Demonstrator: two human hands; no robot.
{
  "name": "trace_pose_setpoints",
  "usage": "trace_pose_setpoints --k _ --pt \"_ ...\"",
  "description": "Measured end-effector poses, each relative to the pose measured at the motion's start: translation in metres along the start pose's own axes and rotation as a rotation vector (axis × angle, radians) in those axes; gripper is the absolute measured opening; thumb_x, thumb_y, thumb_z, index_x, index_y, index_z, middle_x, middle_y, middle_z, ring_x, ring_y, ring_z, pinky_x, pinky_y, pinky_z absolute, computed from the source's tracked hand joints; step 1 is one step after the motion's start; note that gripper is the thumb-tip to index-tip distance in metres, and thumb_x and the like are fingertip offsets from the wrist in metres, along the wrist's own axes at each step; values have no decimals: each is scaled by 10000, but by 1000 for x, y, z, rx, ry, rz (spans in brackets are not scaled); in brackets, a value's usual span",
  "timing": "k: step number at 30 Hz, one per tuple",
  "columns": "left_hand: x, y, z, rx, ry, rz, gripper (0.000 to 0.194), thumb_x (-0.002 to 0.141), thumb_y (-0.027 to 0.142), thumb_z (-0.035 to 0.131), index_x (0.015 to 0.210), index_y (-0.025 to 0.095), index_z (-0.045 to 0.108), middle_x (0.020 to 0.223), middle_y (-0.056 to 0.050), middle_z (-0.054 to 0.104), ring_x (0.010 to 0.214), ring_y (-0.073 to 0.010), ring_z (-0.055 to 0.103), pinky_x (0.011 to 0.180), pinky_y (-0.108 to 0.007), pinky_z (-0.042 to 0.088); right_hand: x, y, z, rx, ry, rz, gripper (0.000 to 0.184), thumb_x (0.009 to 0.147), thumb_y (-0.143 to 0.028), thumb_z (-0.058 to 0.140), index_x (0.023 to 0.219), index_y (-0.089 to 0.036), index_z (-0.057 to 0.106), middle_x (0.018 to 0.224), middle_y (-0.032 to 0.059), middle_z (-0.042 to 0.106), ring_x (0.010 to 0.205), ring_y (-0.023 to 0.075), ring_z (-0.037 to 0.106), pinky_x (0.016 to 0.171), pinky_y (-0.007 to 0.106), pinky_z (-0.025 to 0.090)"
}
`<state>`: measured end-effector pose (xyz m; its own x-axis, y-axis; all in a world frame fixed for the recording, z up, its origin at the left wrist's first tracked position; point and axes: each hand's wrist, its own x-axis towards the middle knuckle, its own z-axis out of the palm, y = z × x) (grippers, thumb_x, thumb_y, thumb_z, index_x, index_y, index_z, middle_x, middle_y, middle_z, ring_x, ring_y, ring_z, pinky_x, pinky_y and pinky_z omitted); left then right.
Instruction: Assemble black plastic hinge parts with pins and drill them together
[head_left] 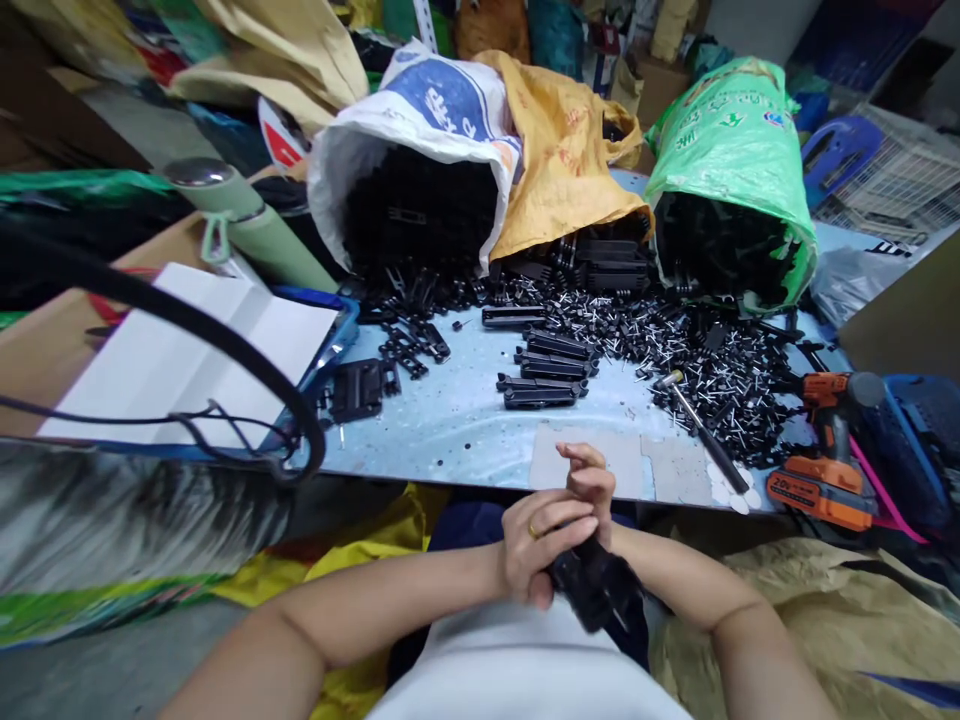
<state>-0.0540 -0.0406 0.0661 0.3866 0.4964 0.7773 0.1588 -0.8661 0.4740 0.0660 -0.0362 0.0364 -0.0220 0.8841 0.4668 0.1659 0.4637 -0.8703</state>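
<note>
Close to my body, below the table's front edge, I hold a black plastic part (596,588), blurred and partly covered by my hands. My left hand (538,540), with a ring on one finger, is closed around its upper end. My right hand (591,485) meets it there, fingers curled, its palm side against the part and partly hidden by the left fingers. Ahead on the blue table lie several folded black plastic assemblies (544,390) in a stack-like row. Another long black piece (514,317) lies just behind them.
Heaped small black parts and pins (720,390) spread to the right, with a hammer (709,435) and an orange cordless drill (825,450). White (450,100), orange (562,160) and green (724,140) sacks lie behind. A black cable (225,340), paper (187,350) and flask (262,225) are left.
</note>
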Motion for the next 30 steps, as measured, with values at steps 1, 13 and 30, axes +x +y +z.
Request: trace_pose_setpoints --k 1,13,30 --pt "-1 -10 3 85 45 63 576 895 516 50 1175 219 456 865 -75 594 861 -190 577 703 -303 488 12 10 -1 -18 2 -75 528 854 -601 91 951 -245 468 1116 82 499 1091 217 469 921 441 381" --pt "29 -113 19 700 -480 -270 345 810 351 570 1122 204 561 1082 -102 612 1051 -243 517 871 -403 393 248 94 16 -1164 -685 -201 367 859 -177 444 1219 -118 476 1193 152 545 1093 252 469 910 390 371" --pt "75 -202 -78 912 -309 -1407 350 810 -6 270 1058 -46 513 993 -267 598 969 -279 609 694 -313 469 162 46 -38 137 -412 404 657 714 -475 632 1291 -283 383 956 20 627 821 158 598 744 314 501"
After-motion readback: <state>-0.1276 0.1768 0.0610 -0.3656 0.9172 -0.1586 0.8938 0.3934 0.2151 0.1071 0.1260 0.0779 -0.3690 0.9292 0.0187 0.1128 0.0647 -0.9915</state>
